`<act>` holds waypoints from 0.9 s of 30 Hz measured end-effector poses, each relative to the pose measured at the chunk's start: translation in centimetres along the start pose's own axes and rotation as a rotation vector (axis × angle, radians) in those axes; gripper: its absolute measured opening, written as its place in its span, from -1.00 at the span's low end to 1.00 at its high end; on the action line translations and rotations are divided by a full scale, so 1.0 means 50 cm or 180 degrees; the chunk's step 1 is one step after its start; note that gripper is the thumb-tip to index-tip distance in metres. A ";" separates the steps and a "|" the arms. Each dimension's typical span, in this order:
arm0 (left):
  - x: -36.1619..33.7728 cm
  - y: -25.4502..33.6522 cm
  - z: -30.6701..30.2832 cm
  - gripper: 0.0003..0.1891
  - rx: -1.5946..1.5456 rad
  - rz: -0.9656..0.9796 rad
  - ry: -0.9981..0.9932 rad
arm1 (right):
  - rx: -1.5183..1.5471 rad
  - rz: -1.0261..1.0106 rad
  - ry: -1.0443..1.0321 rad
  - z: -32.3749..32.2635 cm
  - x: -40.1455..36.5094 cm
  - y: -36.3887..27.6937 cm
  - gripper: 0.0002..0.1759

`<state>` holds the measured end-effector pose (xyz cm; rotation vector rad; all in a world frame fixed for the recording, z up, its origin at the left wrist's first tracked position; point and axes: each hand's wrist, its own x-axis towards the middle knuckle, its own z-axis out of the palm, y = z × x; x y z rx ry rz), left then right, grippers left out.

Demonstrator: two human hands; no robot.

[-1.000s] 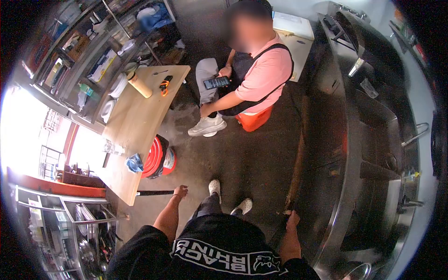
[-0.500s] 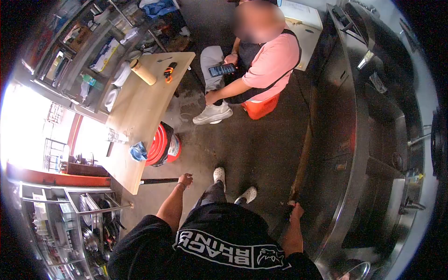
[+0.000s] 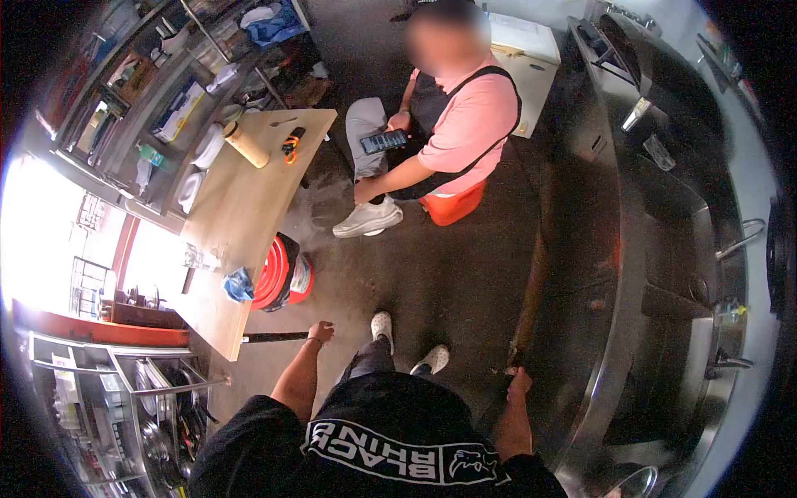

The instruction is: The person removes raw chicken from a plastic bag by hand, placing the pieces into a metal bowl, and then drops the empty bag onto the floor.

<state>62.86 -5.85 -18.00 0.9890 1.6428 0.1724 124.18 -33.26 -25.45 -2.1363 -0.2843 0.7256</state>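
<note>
My left hand (image 3: 321, 332) hangs at my side, close to the end of a dark bar (image 3: 274, 337) under the wooden table (image 3: 274, 158). Its fingers are loosely bent, and I see nothing in them. On the other side my right hand (image 3: 519, 382) hangs low beside the steel counter (image 3: 581, 415). Its fingers are small and dark in the view, so their grip cannot be made out. A yellowish strip (image 3: 528, 319) along the counter's foot ends close to this hand.
A person in a pink shirt (image 3: 465, 137) sits on a red seat (image 3: 455, 205), holding a phone (image 3: 384, 141). A red bucket (image 3: 270, 278) stands by the table, which bears a blue cloth (image 3: 238, 285), orange-handled scissors (image 3: 291, 144) and a tan cylinder (image 3: 246, 145). Steel racks (image 3: 124, 378) line the left.
The surroundings have shifted slightly down and left in my view. Both my hands appear a little lower in the view. The seated person still holds the phone.
</note>
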 end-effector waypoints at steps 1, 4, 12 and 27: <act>-0.005 0.002 0.000 -0.71 0.0006 0.0000 -0.0007 | 0.0191 0.0199 0.0065 -0.005 -0.015 -0.028 -0.65; -0.029 0.004 -0.001 -0.72 0.0356 0.0414 0.0034 | 0.0031 0.0438 0.0081 -0.016 -0.036 -0.072 -0.65; -0.031 0.034 0.029 -0.67 0.0985 0.0071 0.0493 | 0.0286 0.0436 0.0087 -0.023 -0.071 -0.121 -0.63; -0.103 0.211 0.044 -0.56 -0.0311 -0.0897 -0.0202 | -0.0304 0.0277 -0.0268 0.003 -0.018 -0.108 -0.68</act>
